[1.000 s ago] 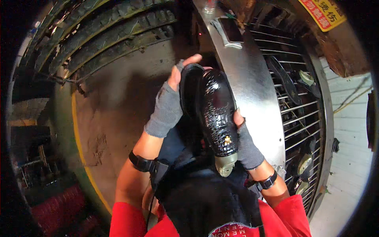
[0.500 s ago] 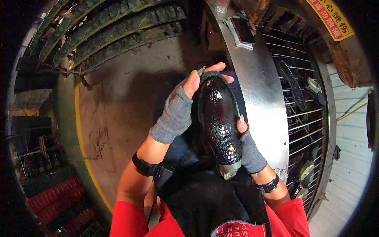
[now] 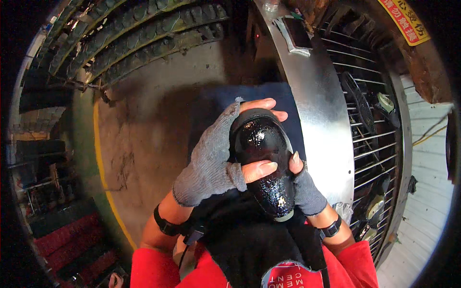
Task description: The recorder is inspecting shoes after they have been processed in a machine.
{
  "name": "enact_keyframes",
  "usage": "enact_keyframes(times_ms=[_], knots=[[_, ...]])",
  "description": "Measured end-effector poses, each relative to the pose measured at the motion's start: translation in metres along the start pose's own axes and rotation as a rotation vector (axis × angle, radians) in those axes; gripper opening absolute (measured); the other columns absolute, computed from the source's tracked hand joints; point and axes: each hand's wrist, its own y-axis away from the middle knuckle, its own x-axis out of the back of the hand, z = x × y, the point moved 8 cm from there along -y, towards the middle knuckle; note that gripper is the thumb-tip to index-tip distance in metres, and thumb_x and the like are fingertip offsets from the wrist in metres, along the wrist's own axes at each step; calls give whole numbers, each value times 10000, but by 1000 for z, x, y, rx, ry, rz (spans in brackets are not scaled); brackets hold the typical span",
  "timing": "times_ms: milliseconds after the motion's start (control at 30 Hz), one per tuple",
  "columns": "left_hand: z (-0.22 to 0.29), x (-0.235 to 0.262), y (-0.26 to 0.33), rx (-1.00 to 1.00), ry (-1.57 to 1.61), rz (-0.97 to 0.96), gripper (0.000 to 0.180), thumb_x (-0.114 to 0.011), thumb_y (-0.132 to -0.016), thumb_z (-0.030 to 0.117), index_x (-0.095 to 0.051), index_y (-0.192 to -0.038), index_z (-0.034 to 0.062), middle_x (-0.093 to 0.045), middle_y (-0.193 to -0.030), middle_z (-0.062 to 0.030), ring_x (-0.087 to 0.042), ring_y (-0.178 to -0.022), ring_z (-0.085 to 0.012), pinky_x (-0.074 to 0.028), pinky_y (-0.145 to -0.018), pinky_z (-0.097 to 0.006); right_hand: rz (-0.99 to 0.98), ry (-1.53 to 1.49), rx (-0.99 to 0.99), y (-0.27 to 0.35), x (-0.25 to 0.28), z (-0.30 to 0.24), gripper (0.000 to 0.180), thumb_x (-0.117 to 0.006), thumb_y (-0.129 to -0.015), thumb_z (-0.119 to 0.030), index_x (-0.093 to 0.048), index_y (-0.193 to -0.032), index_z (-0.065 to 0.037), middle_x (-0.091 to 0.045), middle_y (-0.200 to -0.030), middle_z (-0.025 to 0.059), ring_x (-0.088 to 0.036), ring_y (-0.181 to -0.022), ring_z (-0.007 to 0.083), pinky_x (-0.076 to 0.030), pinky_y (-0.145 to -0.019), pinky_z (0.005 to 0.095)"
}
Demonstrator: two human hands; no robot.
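**Both hands close around the glossy shoe**

The glossy black shoe, wrinkled and elongated point(image 3: 261, 144), sits above the lap, beside the silver metal bench point(image 3: 319, 115). The left hand in a grey knit fingerless glove point(image 3: 213, 149) grips it, fingers curled past the far end, thumb across its face. The right hand, gloved alike point(image 3: 305, 187), clasps its side; its underlying fingers are hidden. The step looks like seating or pressing; next calls for steady, even pressure.

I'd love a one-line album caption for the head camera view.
Left hand and right hand, in grey fingerless gloves, hold a glossy black shoe-shaped piece beside a shiny metal counter.
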Motion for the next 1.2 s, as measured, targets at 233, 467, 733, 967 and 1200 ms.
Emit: enact_keyframes(times_ms=[233,467,733,967,1200], knots=[[19,5,24,-45,188,135,1033,-922,-804,372,-306,-1581,80,-559,-1501,-301,-620,-1323,-404,-507,-1121,-505,-92,346,-52,-5,11,-4,801,-598,-1026,-647,-605,-1401,61,-703,-1264,114,-646,-1098,146,-514,-975,311],[26,35,34,-344,477,319,999,-943,-803,334,-329,-1574,175,-489,-1573,-269,-539,-1394,-489,-426,-1182,-619,-224,-189,-231,48,16,0,771,-582,-1035,-628,-528,-1516,-28,-683,-1345,163,-754,-1036,270,-652,-768,349],[11,-39,9,-177,577,-265,893,-732,-1009,382,-271,-1680,14,-262,-1742,-219,-323,-1581,-348,-197,-1297,-487,278,725,309,48,48,-164,569,-824,-878,-381,-692,-1293,-15,-756,-1152,85,-707,-1105,182,-527,-1028,326],[-56,-38,-2,75,11,108,609,-534,-1091,470,-533,-1470,-6,-575,-1432,-80,-509,-1329,-190,-356,-1173,-345,-73,1135,255,5,5,-124,834,-1015,-620,-387,-672,-1291,-29,-735,-1140,113,-705,-1087,223,-540,-975,353],[-27,-31,17,-124,-211,308,610,-395,-1092,538,-563,-1324,0,-591,-1280,-96,-547,-1205,-206,-412,-1089,-351,-81,1341,367,6,-40,-126,692,-965,-654,-508,-681,-1116,-77,-726,-958,152,-729,-905,367,-549,-800,414]])
